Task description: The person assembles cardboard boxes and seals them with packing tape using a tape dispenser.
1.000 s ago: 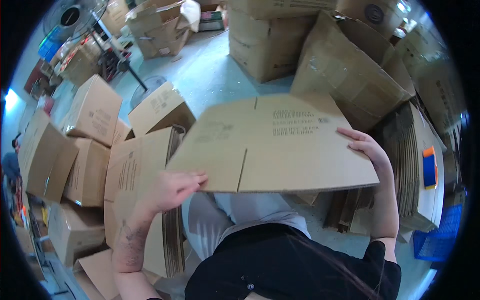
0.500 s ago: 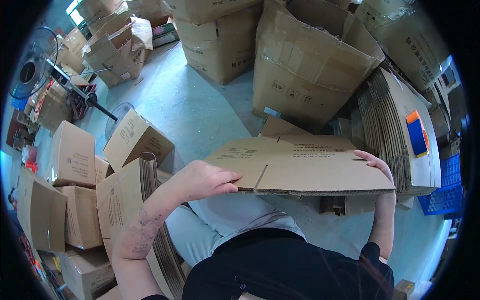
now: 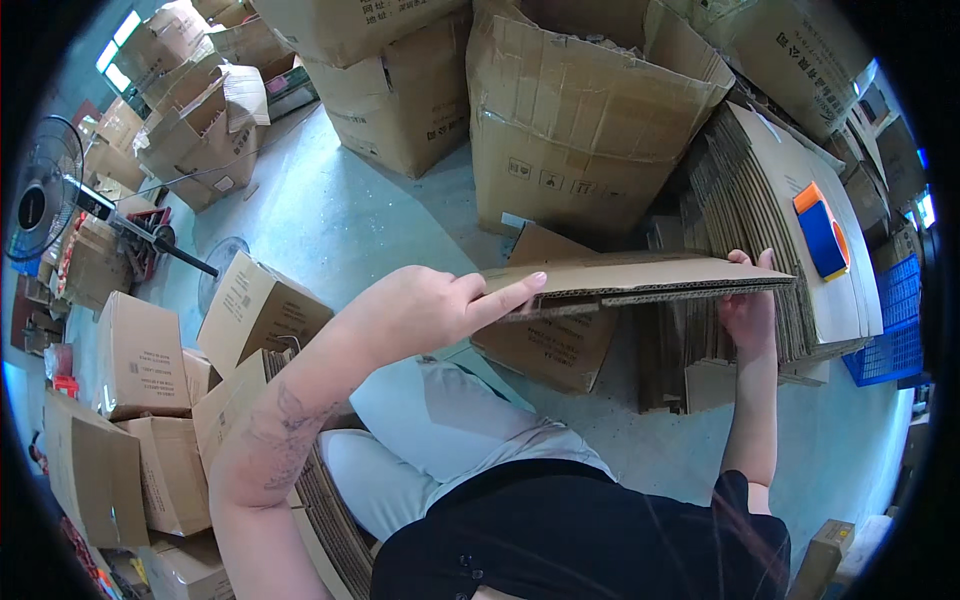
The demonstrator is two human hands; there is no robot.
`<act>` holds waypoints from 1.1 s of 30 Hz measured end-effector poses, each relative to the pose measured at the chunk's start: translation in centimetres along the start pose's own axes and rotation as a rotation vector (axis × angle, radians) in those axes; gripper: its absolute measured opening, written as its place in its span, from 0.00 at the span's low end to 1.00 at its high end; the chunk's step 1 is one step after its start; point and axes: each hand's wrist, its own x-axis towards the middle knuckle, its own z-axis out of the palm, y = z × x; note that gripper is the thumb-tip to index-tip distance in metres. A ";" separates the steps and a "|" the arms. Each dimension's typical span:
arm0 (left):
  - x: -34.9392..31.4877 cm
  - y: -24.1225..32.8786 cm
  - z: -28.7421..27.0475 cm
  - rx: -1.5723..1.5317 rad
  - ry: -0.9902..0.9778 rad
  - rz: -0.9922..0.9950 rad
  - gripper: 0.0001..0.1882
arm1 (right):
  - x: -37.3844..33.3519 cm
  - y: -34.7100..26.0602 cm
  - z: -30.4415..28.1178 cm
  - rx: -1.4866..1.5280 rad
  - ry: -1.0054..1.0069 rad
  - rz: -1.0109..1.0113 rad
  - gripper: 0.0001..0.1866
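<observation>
A flattened cardboard box is held up in front of me, seen almost edge-on, its corrugated layers facing me. My left hand grips its left end, with the index finger stretched along the edge. At the right end my right hand holds it from below, fingertips showing above the far edge. Beneath the flattened box, a closed brown carton stands on the floor, partly covered by it. To the right rises a stack of flattened boxes, and a tape dispenser in blue and orange lies on it.
Large open cartons stand ahead. Made-up boxes are piled at my left, near a black standing fan. More flattened boxes lean beside my left leg. A blue plastic crate sits at the far right.
The flattened box has been raised and tilted from showing its printed face to nearly edge-on. Both hands rose with it. The carton below shows more, and the whole view has shifted slightly.
</observation>
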 end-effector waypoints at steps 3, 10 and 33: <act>-0.1 -0.7 1.7 -0.055 -0.010 -0.018 0.30 | 0.2 0.6 0.8 -0.011 0.054 -0.016 0.28; 2.3 1.7 1.4 -0.127 0.075 -0.267 0.14 | -3.4 6.6 8.5 0.024 0.092 -0.189 0.52; 4.7 -4.8 -6.3 -0.730 0.255 -0.903 0.12 | -12.2 -3.7 11.6 -0.925 0.104 -0.543 0.43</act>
